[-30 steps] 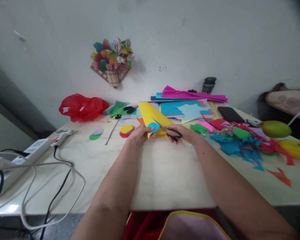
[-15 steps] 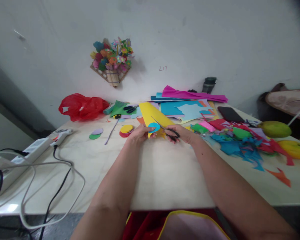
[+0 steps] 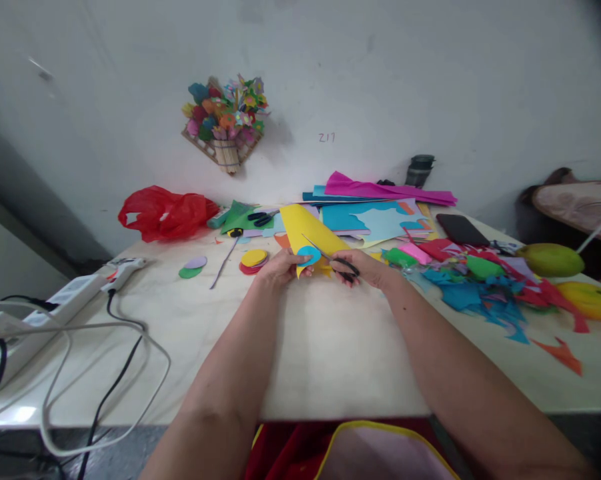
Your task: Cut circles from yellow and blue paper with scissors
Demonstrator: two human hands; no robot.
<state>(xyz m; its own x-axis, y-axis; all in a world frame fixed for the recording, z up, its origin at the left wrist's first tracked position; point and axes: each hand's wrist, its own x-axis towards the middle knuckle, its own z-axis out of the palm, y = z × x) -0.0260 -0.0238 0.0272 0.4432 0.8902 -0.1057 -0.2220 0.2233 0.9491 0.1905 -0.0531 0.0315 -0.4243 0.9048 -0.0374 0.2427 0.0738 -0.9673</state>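
My left hand [image 3: 279, 268] pinches a yellow paper sheet [image 3: 305, 233] together with a small blue paper circle [image 3: 308, 255] pressed on it. The sheet rises away from me over the table. My right hand [image 3: 364, 268] grips black-handled scissors [image 3: 337, 263], whose thin blades point up and left across the yellow sheet beside the blue circle. Both hands meet at the middle of the pale table [image 3: 325, 347].
Stacked paper circles [image 3: 253, 261] and a thin stick [image 3: 225, 263] lie left of my hands. Coloured sheets [image 3: 375, 213] and a second pair of scissors [image 3: 261, 217] lie behind, scraps [image 3: 485, 283] and a phone [image 3: 461, 229] to the right. A red bag [image 3: 163, 213], glue gun [image 3: 123, 272] and cables [image 3: 95, 360] sit left.
The scissors and my right hand have shifted slightly left, closer to the blue circle. The left hand holds the paper nearly where it was.
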